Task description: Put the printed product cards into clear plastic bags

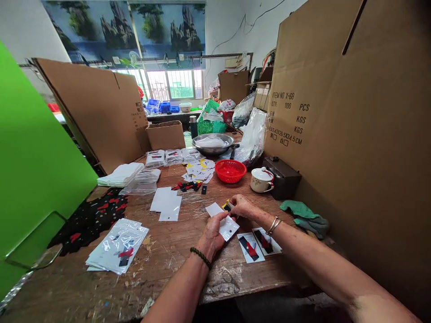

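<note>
A: State the grip at this moment.

B: The left hand (211, 233) is closed in a pinch on a clear sleeve (228, 228) with a white card inside. The right hand (243, 206) is also closed, fingertips pinching a small black and yellow piece (226, 206) at the sleeve's far end. Both sit just above the wooden table (175, 269).

A: How is this step best executed?

B: In my judgement, hold the sleeve mouth open with the left thumb, keep the card flat, and align the piece square to the opening before pushing. Avoid creasing the film.

A: What lies around the hands?

B: Two filled packets (257, 244) lie just below the right wrist. Loose black and red pieces (187, 185) lie beyond the left hand, a red basket (230, 171) farther out, and a lidded mug (262, 180) beyond the right hand.
</note>
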Tool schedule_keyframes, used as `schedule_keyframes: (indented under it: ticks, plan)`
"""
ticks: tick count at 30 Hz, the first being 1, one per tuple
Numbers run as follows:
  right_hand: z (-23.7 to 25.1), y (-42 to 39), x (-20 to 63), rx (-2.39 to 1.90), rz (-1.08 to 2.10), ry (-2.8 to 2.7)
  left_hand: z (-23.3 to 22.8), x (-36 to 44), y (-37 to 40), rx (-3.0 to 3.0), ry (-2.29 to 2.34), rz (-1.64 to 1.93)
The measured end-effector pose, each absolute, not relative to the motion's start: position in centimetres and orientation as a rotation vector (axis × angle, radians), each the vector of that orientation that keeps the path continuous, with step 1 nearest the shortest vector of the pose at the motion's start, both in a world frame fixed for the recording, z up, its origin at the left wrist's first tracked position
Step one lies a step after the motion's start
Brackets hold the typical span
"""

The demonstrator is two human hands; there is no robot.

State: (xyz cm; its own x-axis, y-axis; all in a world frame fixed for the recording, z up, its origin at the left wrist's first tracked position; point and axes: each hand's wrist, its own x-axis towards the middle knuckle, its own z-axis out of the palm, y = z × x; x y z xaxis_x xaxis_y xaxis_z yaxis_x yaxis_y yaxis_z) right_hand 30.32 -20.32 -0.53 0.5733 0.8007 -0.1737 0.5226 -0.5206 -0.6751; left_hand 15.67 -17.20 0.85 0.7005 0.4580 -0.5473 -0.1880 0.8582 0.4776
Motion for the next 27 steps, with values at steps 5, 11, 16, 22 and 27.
schedule_keyframes:
  ticks: [5,11,16,22,27]
  plan:
    - [1.2,-21.1,28.8,-2.062,0.665,-0.955,1.7,13.5,-17.0,0.379,0.694,0.423]
    - [4.3,-24.7,23.9,-1.651,0.957,-0.92,2.7,7.1,-15.3,0.311,0.729,0.63]
    - [3.5,-27.9,16.6,-1.287,1.131,-0.721,3.6,2.4,-15.7,0.218,0.704,0.777]
    - [1.3,-27.9,10.7,-1.223,0.998,-0.611,3.8,-0.2,-17.1,0.213,0.61,0.894]
    - [0.7,-27.3,8.2,-1.191,0.971,-0.595,4.1,-1.0,-17.5,0.223,0.611,0.952]
